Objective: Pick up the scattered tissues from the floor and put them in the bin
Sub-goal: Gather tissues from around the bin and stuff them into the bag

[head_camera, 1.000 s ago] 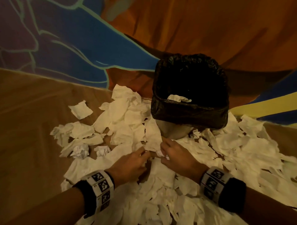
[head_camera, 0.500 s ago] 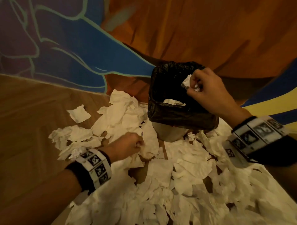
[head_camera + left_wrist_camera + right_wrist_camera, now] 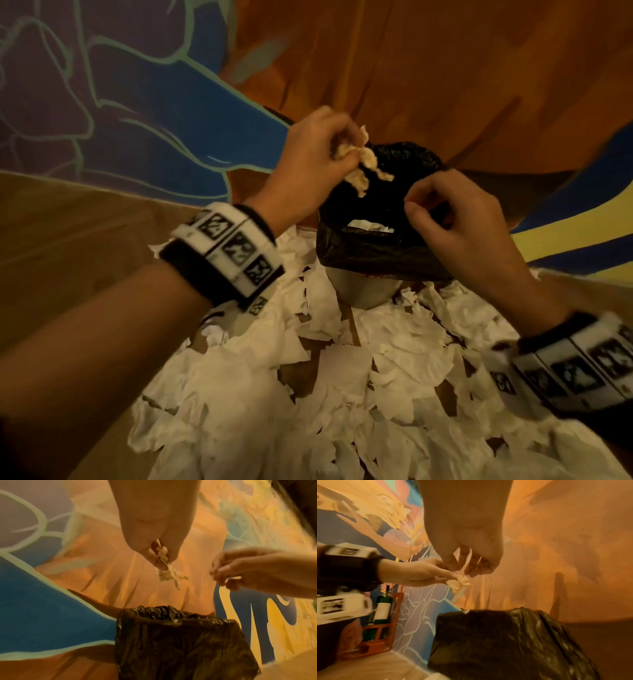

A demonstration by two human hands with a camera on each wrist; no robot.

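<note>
A bin with a black liner (image 3: 373, 255) stands against the painted wall, and a white tissue (image 3: 368, 224) lies inside it. My left hand (image 3: 346, 152) is above the bin's far left rim and pinches a crumpled tissue (image 3: 364, 168) that dangles over the opening. The left wrist view shows this tissue (image 3: 169, 573) hanging well above the bin (image 3: 180, 642). My right hand (image 3: 416, 202) hovers over the bin's right side with loosely curled fingers and holds nothing. From the right wrist, those fingers (image 3: 453, 563) hang empty. Scattered white tissues (image 3: 342, 377) cover the floor in front of the bin.
The tissue pile spreads from the bin's foot toward me and to both sides over a brown wooden floor (image 3: 68, 257). A mural wall (image 3: 445, 85) rises right behind the bin. A green cylinder (image 3: 382, 608) stands in an orange rack (image 3: 376, 639) by the wall.
My left hand rose from the floor pile with a tissue and now hangs over the bin. My right hand let go of its tissue and stays over the bin, empty.
</note>
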